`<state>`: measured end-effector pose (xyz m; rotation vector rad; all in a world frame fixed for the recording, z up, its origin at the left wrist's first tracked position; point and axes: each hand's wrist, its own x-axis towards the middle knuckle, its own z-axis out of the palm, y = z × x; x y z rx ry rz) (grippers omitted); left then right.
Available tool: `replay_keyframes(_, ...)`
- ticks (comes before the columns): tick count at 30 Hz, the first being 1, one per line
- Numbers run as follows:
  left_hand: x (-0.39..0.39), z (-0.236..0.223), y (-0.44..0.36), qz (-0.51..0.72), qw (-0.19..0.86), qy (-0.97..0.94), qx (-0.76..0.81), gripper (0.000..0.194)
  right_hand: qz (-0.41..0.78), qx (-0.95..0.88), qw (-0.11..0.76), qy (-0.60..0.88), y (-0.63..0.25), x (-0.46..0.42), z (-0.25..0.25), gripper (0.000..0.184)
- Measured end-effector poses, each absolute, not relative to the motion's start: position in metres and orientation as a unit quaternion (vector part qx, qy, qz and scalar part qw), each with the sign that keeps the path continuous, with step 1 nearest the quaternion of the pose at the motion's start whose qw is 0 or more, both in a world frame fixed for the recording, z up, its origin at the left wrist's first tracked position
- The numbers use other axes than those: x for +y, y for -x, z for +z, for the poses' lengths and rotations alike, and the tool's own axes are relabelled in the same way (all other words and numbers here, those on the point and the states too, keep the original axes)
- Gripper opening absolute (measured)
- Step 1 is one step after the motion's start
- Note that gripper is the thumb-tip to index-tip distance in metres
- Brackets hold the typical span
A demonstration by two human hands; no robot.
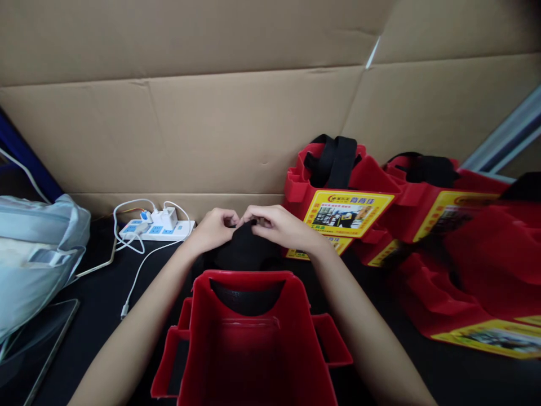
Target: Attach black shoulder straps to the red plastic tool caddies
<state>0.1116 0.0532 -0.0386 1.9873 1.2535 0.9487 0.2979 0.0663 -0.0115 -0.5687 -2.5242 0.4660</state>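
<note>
A red plastic tool box stands right in front of me, its open top facing up. It has side loops and a curved slot in its far wall, with black showing through. Just beyond that wall, black strap-like fabric is bunched up. My left hand pinches the fabric's upper edge from the left. From the other side, my right hand grips the same edge, thumb and fingers closed. The fingertips of both hands nearly meet at the raised peak of the fabric.
More red tool boxes with black straps and yellow labels are stacked on the right. To the left are a white power strip with chargers and cables, a pale bag and a dark flat device. Cardboard forms the back wall.
</note>
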Motion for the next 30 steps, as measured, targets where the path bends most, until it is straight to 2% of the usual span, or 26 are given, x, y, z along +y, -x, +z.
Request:
replay_keyframes(5,0.051,-0.033,-0.108,0.355,0.221,-0.765,0.49,0.008,0.181,-0.928,0.231,0.23,-0.303,0.074,-0.013,0.017)
replay_keyframes(8,0.05,-0.031,-0.107,0.357,0.204,-0.778,0.476,0.009,0.181,-0.921,0.238,0.252,-0.299,0.074,-0.017,0.013)
replay_keyframes(14,0.048,-0.03,-0.111,0.379,0.24,-0.773,0.449,0.017,0.18,-0.895,0.28,0.298,-0.298,0.071,-0.018,0.02)
replay_keyframes(19,0.048,-0.028,-0.11,0.381,0.28,-0.765,0.437,0.018,0.221,-0.906,0.261,0.251,-0.3,0.072,-0.015,0.024)
replay_keyframes(22,0.048,-0.027,-0.108,0.381,0.292,-0.764,0.431,0.02,0.193,-0.911,0.263,0.254,-0.301,0.074,-0.015,0.028)
replay_keyframes(25,0.048,-0.028,-0.107,0.366,0.283,-0.773,0.435,0.019,0.146,-0.918,0.249,0.27,-0.302,0.078,-0.019,0.034)
replay_keyframes(30,0.049,-0.028,-0.104,0.367,0.237,-0.782,0.445,0.019,0.141,-0.911,0.253,0.294,-0.3,0.083,-0.026,0.026)
